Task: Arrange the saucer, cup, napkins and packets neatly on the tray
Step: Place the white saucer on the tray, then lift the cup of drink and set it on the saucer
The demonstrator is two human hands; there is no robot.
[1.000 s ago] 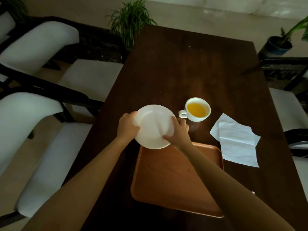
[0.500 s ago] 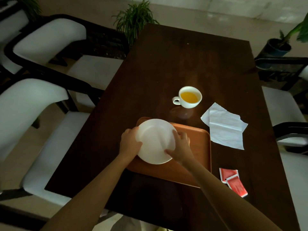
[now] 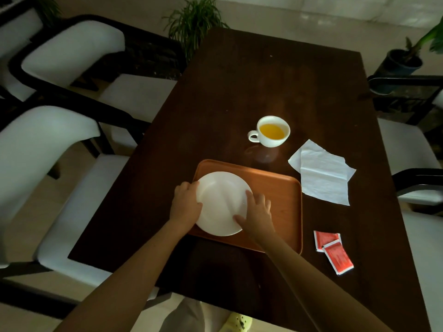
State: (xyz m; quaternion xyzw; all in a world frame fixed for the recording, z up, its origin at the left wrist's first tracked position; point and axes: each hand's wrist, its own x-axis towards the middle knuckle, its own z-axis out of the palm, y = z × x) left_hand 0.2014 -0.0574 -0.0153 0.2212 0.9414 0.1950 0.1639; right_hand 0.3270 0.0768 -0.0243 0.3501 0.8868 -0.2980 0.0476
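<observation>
The white saucer (image 3: 221, 202) lies over the left half of the brown wooden tray (image 3: 282, 195). My left hand (image 3: 185, 204) grips its left rim and my right hand (image 3: 257, 213) grips its right rim. Beyond the tray stands a white cup (image 3: 272, 131) of yellow liquid, its handle pointing left. A white napkin (image 3: 323, 173) lies unfolded on the table to the right of the tray. Two red packets (image 3: 333, 251) overlap near the tray's front right corner.
The dark wooden table (image 3: 251, 75) stretches away from me. White-cushioned black chairs (image 3: 52, 130) line the left side, and others stand on the right. Potted plants (image 3: 195, 22) sit at the far left corner and far right.
Both hands have carried the saucer from beyond the tray's far edge towards me and lowered it over the tray's left half. The head has risen, so the packets have come into view.
</observation>
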